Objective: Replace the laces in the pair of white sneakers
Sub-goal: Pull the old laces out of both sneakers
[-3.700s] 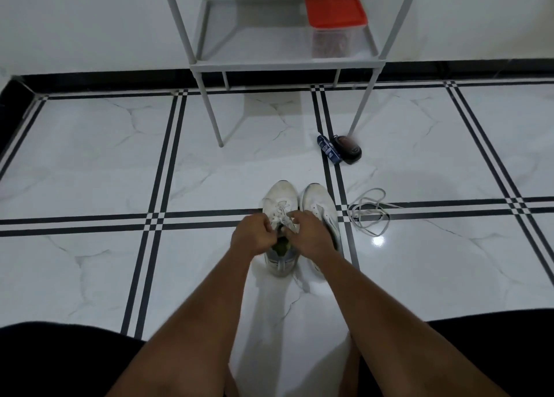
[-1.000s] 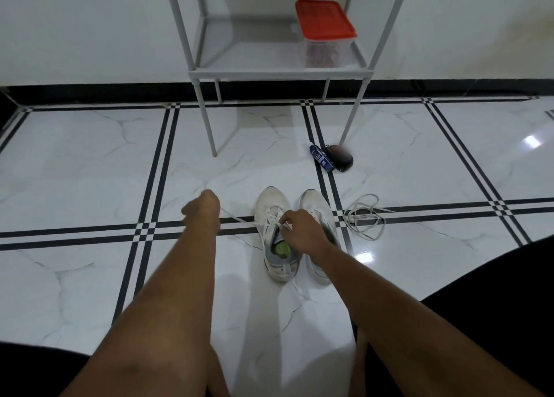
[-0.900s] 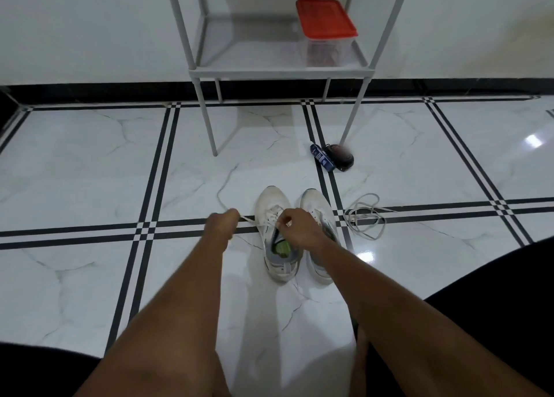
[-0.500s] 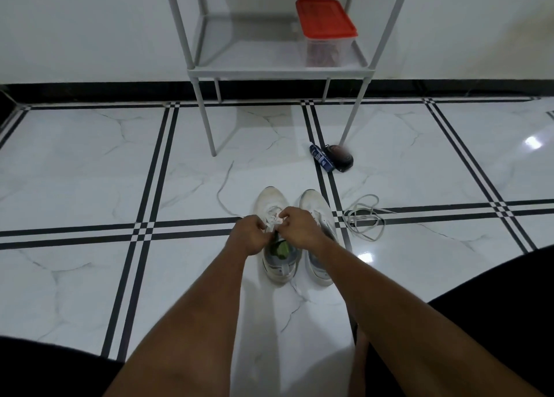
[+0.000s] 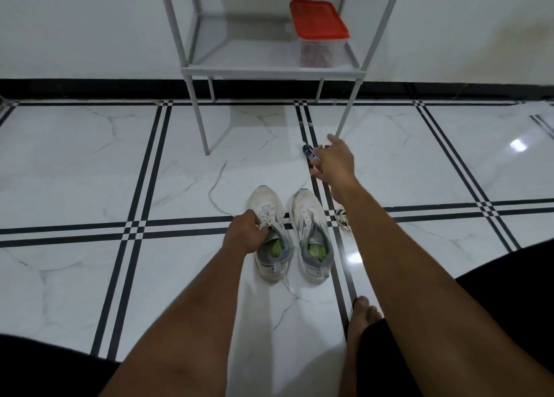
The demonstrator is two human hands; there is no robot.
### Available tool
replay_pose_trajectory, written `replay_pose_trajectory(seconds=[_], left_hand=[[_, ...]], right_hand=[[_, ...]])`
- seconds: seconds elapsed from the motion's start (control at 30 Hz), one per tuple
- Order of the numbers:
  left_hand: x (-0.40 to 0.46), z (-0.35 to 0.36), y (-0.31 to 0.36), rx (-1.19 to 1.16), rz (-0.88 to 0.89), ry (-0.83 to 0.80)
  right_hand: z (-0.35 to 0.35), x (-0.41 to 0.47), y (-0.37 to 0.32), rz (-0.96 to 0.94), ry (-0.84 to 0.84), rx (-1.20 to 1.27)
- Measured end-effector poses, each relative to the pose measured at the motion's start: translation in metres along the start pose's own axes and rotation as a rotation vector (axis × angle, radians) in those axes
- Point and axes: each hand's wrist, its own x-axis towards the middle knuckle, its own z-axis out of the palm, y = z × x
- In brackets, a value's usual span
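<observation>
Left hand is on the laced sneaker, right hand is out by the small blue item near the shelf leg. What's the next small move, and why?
Probably lower the right hand onto the blue item and pinch it: its fingers are spread just over it, holding nothing. The left hand grips the lace at the left sneaker, so it can stay.

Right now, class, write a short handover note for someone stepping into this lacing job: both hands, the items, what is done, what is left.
Left hand: pinches the lace at the left sneaker.
Right hand: open, reaching toward the small blue item on the floor.
Right sneaker: beside it, eyelets bare.
Loose lace: right of the shoes, mostly behind the forearm.
Done: right sneaker unlaced.
Left: the left sneaker's lace, then relacing both.
</observation>
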Motion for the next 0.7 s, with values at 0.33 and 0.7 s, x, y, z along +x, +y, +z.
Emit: replay_pose_trajectory(seconds=[0.33,0.7], left_hand=[[0.001,0.007,-0.010,-0.069,0.018,0.035],[0.005,0.011,-0.019,-0.237,-0.192,0.009]], right_hand=[[0.015,-0.033,0.109,-0.223,-0.357,-1.003],[0.023,-0.040,0.151,-0.080,-0.314,-0.758]])
